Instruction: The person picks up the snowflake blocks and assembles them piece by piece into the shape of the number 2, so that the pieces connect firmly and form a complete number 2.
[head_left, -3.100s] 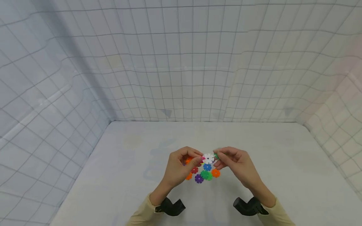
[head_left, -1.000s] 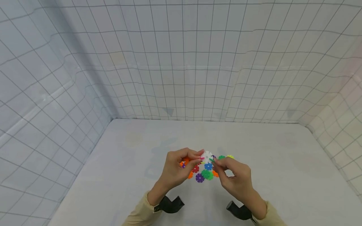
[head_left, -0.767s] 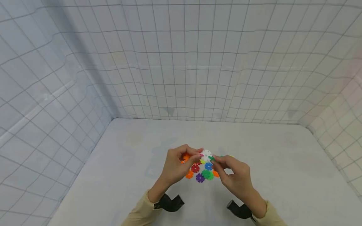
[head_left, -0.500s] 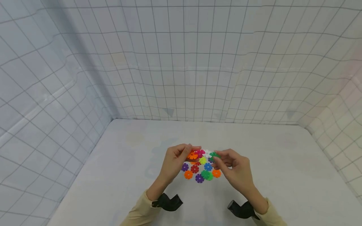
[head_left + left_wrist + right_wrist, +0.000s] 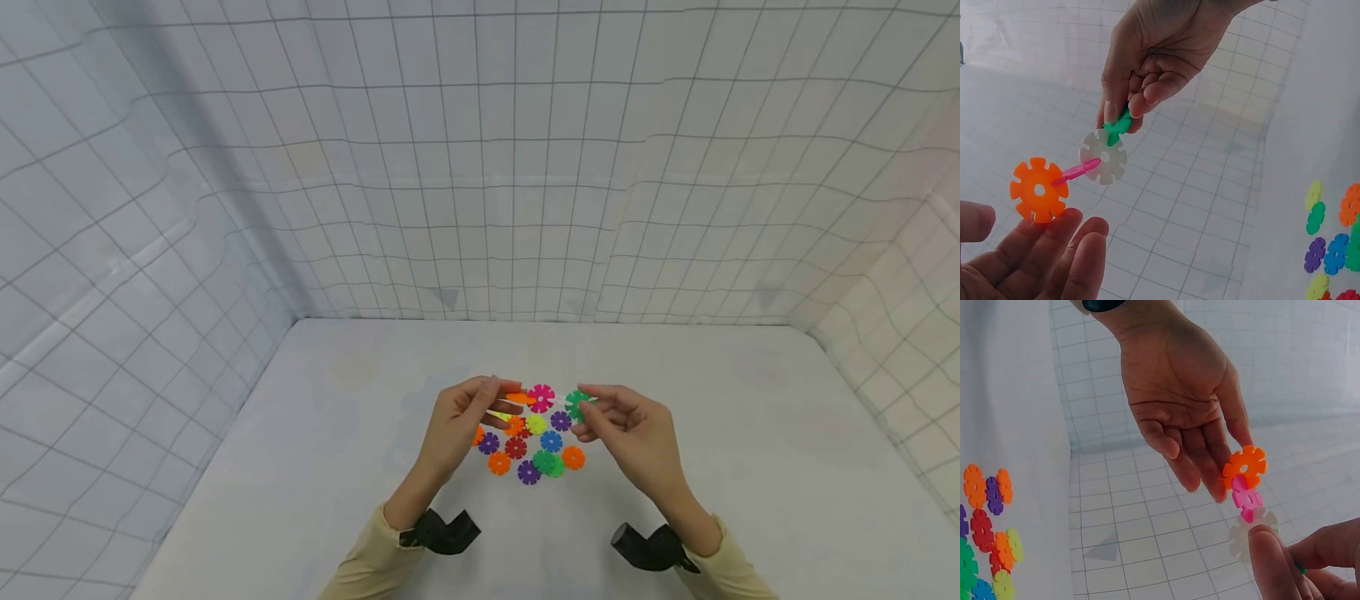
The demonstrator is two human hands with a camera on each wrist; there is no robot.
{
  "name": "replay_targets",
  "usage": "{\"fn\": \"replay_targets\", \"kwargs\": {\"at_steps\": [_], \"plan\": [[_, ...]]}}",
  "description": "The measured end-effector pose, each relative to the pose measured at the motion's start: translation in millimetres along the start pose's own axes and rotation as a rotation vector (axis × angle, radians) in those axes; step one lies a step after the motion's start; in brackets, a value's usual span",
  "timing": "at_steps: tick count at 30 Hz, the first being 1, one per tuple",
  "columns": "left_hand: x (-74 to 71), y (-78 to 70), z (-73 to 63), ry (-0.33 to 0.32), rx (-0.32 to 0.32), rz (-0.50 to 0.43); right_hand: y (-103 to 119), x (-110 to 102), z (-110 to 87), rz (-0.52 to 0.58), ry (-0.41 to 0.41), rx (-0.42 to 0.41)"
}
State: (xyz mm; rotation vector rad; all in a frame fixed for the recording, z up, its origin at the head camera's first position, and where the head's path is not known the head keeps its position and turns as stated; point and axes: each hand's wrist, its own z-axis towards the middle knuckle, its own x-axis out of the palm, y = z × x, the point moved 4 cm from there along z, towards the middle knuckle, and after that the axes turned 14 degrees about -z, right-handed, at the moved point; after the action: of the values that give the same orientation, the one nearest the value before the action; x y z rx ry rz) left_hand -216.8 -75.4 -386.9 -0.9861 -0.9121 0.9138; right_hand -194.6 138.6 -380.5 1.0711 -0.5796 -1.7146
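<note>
A chain of interlocking plastic discs, notched like flowers, spans between my hands: an orange disc (image 5: 1039, 190), a pink disc (image 5: 1247, 497), a white disc (image 5: 1104, 157) and a green disc (image 5: 1117, 125). Each slots into its neighbour at an angle. My right hand (image 5: 637, 437) pinches the green disc between thumb and index finger, its other fingers loosely bent. My left hand (image 5: 453, 429) has its fingers extended, fingertips right at the orange disc's edge; in the left wrist view its thumb stands apart from that disc.
Loose discs lie on the white table (image 5: 360, 483) below and in front of my hands, among them a blue disc (image 5: 551, 441), a red disc (image 5: 515, 447) and a purple disc (image 5: 528, 472). White grid-patterned sheeting (image 5: 480, 167) rises behind and at both sides.
The right hand has brought the green disc to the white one, and they now join. The chain has turned, with pink facing the head camera. The left fingers have moved from pinching to lying straight.
</note>
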Motion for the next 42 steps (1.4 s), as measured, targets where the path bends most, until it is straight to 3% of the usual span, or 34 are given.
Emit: {"fn": "replay_targets", "kwargs": {"at_steps": [5, 10, 14, 22, 28, 32, 37, 39, 42], "plan": [[-1.1, -0.4, -0.6, -0.001, -0.006, 0.031, -2.8, 0.0, -0.8, 0.008, -0.009, 0.015], [-2.6, -1.3, -0.8, -0.003, 0.008, 0.047, 12.4, -1.8, 0.5, -0.011, -0.018, -0.031], [-3.7, -1.3, -0.7, -0.021, 0.011, 0.062, 26.5, -2.8, 1.1, -0.055, -0.025, -0.101], [-1.2, 3.2, -1.3, 0.018, 0.058, 0.163, 10.7, 6.9, -2.4, -0.085, -0.092, -0.294], [3.4, 6.1, -2.2, 0.025, 0.103, 0.214, 21.7, 14.0, -1.9, -0.078, -0.091, -0.376], [9.9, -3.1, -3.7, 0.005, 0.118, 0.227, 23.7, 19.0, -1.5, -0.049, -0.006, -0.372], [14.7, -19.3, -4.6, -0.029, 0.066, 0.259, -4.0, 23.0, -0.5, 0.004, 0.206, -0.271], [12.4, -19.2, -4.1, -0.058, 0.023, 0.241, -16.5, 22.1, 1.1, -0.053, 0.268, -0.209], [7.3, -16.7, -3.2, -0.094, -0.037, 0.167, -36.6, 21.3, 3.5, -0.236, 0.345, -0.086]]}}
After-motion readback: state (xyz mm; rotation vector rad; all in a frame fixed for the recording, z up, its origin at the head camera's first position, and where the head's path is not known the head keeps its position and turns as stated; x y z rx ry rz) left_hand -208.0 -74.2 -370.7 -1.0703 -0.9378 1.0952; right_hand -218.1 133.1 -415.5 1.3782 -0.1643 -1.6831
